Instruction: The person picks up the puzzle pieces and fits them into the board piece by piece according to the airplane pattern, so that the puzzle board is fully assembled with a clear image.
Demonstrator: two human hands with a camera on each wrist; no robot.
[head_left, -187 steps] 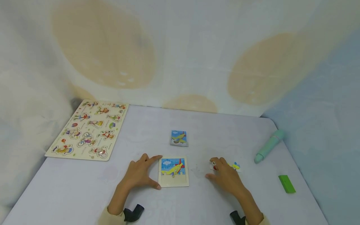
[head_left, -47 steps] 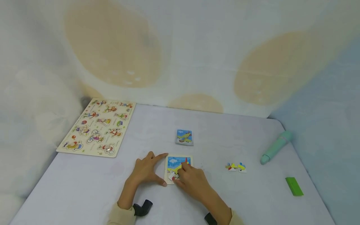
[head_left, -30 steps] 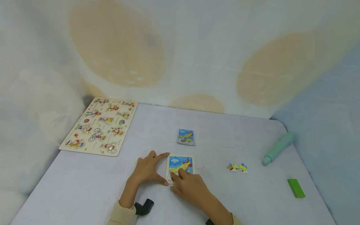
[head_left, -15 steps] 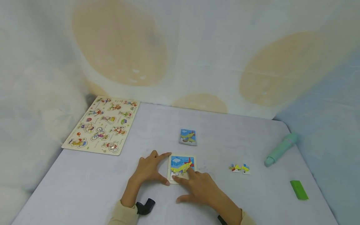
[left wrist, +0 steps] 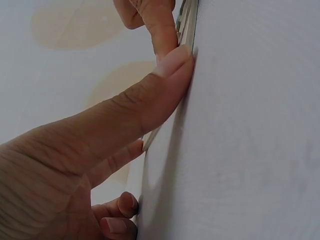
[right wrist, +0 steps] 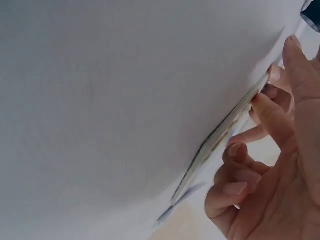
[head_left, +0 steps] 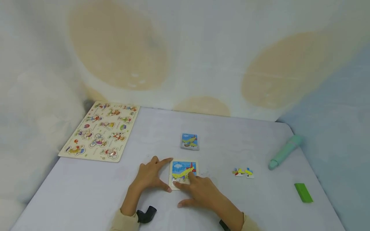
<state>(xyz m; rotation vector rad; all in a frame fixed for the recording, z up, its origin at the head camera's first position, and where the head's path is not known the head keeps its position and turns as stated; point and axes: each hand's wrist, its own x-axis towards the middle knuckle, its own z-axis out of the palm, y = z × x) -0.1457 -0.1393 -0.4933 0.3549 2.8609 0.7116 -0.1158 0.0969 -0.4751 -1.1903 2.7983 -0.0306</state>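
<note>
A small square jigsaw board [head_left: 197,167] lies on the table, its upper part filled with pieces of a yellow airplane on blue sky. My left hand [head_left: 148,175] braces its left side, index finger at the far corner and thumb at the near one. In the left wrist view the thumb [left wrist: 150,100] presses the board's edge. My right hand [head_left: 206,194] reaches over the lower half, index and middle fingertips pressing down on it, the thumb held away. Near those fingertips sits a mostly white puzzle piece [head_left: 177,180] in the lower left, partly covered. Bare wood shows at the lower right.
Loose puzzle pieces [head_left: 249,173] lie to the right. Behind the board is a small airplane picture [head_left: 189,141]. A large character puzzle board [head_left: 99,131] fills the back left. A mint-green cylinder [head_left: 284,152] and a green block [head_left: 303,192] lie near the right edge.
My right hand has brought a puzzle piece from the right-hand group to the board's lower left. Its thumb has since released and spread away. My left hand keeps its place.
</note>
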